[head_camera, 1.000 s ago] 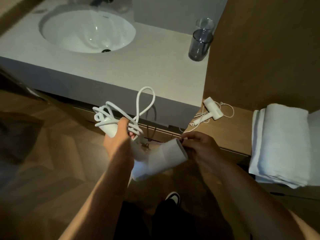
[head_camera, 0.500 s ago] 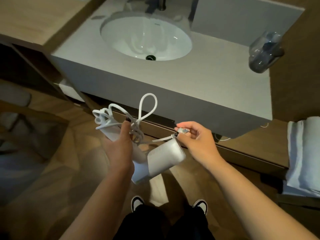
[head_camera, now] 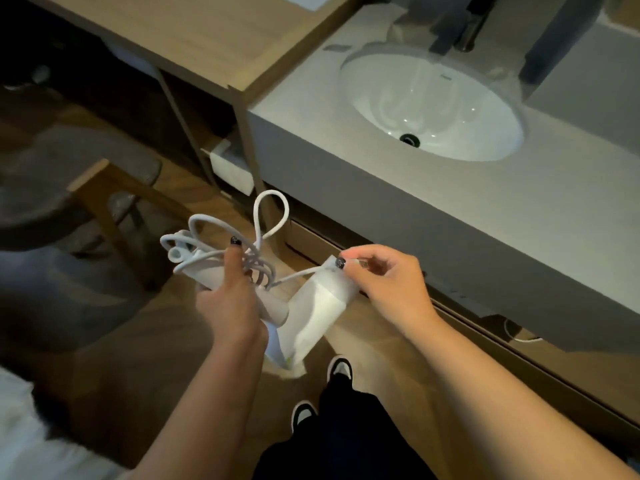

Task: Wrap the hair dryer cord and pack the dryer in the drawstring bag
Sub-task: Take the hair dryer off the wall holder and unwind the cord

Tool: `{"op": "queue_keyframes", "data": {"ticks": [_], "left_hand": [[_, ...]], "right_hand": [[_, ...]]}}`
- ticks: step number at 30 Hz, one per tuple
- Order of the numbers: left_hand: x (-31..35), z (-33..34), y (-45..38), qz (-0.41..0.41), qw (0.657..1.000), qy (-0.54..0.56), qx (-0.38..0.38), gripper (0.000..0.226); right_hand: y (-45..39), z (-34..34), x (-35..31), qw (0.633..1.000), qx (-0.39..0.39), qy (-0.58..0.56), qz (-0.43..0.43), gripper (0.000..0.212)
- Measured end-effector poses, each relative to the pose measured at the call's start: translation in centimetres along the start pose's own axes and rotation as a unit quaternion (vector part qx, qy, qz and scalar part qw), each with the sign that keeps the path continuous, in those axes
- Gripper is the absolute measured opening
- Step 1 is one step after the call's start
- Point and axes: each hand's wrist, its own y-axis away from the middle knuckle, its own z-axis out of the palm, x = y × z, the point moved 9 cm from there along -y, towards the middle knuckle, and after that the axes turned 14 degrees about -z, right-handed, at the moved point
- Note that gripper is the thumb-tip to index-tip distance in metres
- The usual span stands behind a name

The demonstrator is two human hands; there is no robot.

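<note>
White plastic catches what little light there is: the hair dryer [head_camera: 311, 306] hangs in front of the person, over the wood floor [head_camera: 374, 327], with its handle clamped in the left hand [head_camera: 228, 299]. That hand's fingers curl round the handle and the thumb lies along it, pinning several turns of the cord [head_camera: 214, 251] against the plastic, probably so the wraps cannot slide off while the last stretch is dealt with. Above the thumb one tall loop stands free, and beyond the fingers a looser bundle of coils bulges out past the handle's end.

From under the thumb a short run of cord leads across to the right hand [head_camera: 384, 282], which pinches the plug [head_camera: 356, 263] between thumb and forefinger, just over the barrel's mouth. The other fingers of that hand are bent loosely and hold nothing that I can make out. Keeping the plug end taut this way looks like the set-up for tucking it under a turn or through the loop.

No drawstring bag shows anywhere, so packing seems some way off. Past the right hand run the grey vanity counter [head_camera: 485, 216] and its white sink [head_camera: 433, 105].
</note>
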Motion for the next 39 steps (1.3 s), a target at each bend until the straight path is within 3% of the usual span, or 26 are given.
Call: {"op": "queue_keyframes", "data": {"ticks": [8, 12, 17, 22, 27, 36, 39], "left_hand": [[6.3, 2.7, -2.1, 0.015, 0.998, 0.064, 0.007, 0.046], [10.4, 5.4, -3.7, 0.012, 0.997, 0.080, -0.002, 0.050], [15.8, 9.5, -5.5, 0.017, 0.994, 0.109, 0.000, 0.038], [20.1, 13.0, -6.9, 0.011, 0.988, 0.152, -0.014, 0.044], [23.6, 15.4, -9.0, -0.006, 0.984, 0.178, -0.022, 0.042], [32.1, 18.4, -14.8, -0.011, 0.985, 0.163, -0.048, 0.037], [36.2, 19.3, -17.4, -0.011, 0.990, 0.124, -0.061, 0.046]], "right_hand": [[-7.0, 2.6, -0.8, 0.987, 0.084, -0.112, 0.074, 0.014], [-11.8, 3.8, -0.9, 0.986, 0.061, -0.108, 0.107, 0.010], [-17.9, 6.0, -1.7, 0.975, 0.006, -0.158, 0.154, 0.005], [-23.9, 8.2, -4.4, 0.968, -0.034, -0.197, 0.148, 0.019], [-28.1, 10.3, -6.4, 0.964, -0.042, -0.230, 0.127, 0.014], [-35.7, 16.0, -7.5, 0.950, 0.017, -0.271, 0.153, 0.011], [-38.5, 18.5, -8.4, 0.944, 0.035, -0.293, 0.148, 0.011]]}}
